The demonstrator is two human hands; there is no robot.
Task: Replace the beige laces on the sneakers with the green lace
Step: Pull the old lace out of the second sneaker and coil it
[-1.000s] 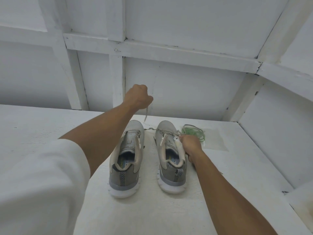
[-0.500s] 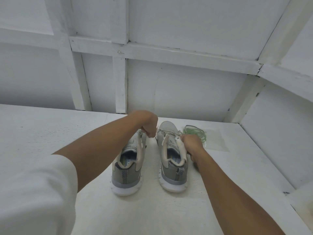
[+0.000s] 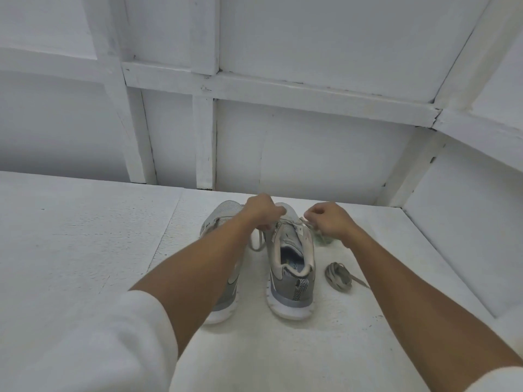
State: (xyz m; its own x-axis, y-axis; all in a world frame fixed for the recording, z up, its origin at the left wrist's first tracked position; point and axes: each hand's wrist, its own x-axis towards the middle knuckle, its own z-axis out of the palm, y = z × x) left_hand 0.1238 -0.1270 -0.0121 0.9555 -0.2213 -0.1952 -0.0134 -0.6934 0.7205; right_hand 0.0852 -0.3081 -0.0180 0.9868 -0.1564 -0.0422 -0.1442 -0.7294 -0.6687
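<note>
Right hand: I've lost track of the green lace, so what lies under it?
A bit of the green lace shows under the right hand, beside a sneaker; the hand covers the rest of it.

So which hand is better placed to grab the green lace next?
Right, probably. The right hand sits just over the green lace; the left hand is across the right sneaker, at its beige lace.

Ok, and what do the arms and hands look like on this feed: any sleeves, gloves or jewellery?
Both forearms are bare. The left hand and right hand wear no gloves, and no rings, watch or wristband show. A loose white fabric sleeve covers the left upper arm. The edge of a matching white sleeve just shows at the bottom right corner.
</note>
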